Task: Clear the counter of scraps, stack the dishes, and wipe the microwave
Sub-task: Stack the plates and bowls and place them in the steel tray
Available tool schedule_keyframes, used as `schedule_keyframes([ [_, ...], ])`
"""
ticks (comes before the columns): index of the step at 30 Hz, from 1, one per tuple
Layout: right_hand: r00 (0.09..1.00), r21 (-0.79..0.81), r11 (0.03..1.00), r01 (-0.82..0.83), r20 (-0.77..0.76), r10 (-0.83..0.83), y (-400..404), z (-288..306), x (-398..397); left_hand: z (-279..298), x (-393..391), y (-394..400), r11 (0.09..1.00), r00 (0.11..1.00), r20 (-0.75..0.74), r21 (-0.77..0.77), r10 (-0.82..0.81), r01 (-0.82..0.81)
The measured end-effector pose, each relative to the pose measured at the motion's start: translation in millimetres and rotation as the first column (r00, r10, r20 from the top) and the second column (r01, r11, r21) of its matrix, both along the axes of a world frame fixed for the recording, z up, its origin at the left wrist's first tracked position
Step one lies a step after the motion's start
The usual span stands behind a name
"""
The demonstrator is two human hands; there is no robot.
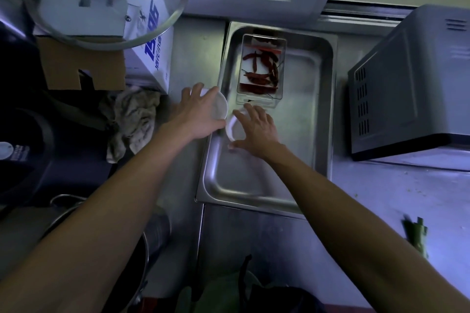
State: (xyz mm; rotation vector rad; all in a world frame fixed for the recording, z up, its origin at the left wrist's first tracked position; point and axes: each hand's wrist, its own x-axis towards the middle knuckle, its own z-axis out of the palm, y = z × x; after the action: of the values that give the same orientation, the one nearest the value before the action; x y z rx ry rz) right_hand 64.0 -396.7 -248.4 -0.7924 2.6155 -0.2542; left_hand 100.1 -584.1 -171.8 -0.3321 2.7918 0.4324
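Two small white dishes sit at the near-left rim of the steel tray (264, 193) on the desk (381, 211): the left hand (201, 114) curls over the first dish (219, 107), gripping it at the tray's edge, while the right hand (256, 129), fingers spread, presses on the second dish (232, 129) inside the tray. A clear box of dried chillies (260, 71) lies farther back (lid off). The microwave (412, 84) stands right; a rag (134, 119) lies left, and a green scrap (417, 236) near right.

Two hands (198, 112) (256, 127) on white dishes (220, 107)
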Motion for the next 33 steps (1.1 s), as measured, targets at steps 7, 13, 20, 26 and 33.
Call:
schedule_keyframes([
  [7,0.996,-0.106,0.991,0.085,0.032,-0.082,12,2,6,1,1,10,0.999,0.999,0.021,0.018,-0.033,0.032],
  [13,0.965,-0.203,0.944,0.261,0.017,-0.263,57,17,10,0,0,33,0.995,0.996,0.000,0.019,-0.093,0.093],
  [20,0.939,-0.241,0.908,0.342,0.051,-0.340,96,34,17,-20,2,73,0.986,0.985,0.015,-0.006,-0.169,0.169],
  [26,0.930,-0.279,0.888,0.366,0.087,-0.357,112,33,27,-38,-6,100,0.973,0.973,0.032,-0.017,-0.229,0.230],
  [33,0.920,-0.289,0.873,0.392,0.124,-0.372,123,21,27,-57,-14,102,0.960,0.961,0.104,-0.089,-0.255,0.265],
])
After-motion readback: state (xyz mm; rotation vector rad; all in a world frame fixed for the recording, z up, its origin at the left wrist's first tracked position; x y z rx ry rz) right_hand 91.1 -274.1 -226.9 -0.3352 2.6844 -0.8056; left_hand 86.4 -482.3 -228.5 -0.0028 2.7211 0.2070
